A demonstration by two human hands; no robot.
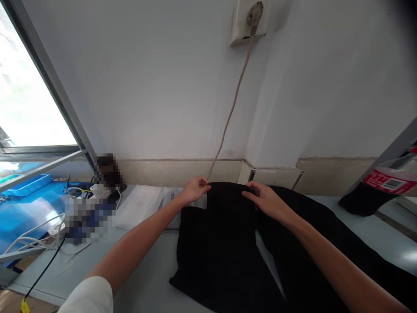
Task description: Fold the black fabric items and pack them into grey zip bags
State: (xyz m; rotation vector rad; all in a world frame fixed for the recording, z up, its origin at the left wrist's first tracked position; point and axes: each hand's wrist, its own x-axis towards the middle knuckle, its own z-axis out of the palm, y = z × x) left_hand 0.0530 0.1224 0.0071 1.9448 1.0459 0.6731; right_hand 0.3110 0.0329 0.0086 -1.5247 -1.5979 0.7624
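A black garment (pixel 224 248) is spread over the grey table, and the frame does not show clearly what kind it is. My left hand (pixel 195 190) pinches its far edge near the left corner, thumb against fingers. At the right end of that same edge, my right hand (pixel 265 200) grips the cloth between thumb and fingers. A narrow gap bares the table between the main part and another black stretch of cloth, which runs under my right forearm to the right.
White packages (pixel 140 204) lie behind my left forearm. Tangled white cables (pixel 48 234) and a blue tray (pixel 31 186) are at the left. A cola bottle (pixel 387 182) leans at the right. A cord (pixel 232 108) hangs from the wall socket (pixel 239 21) to behind the table.
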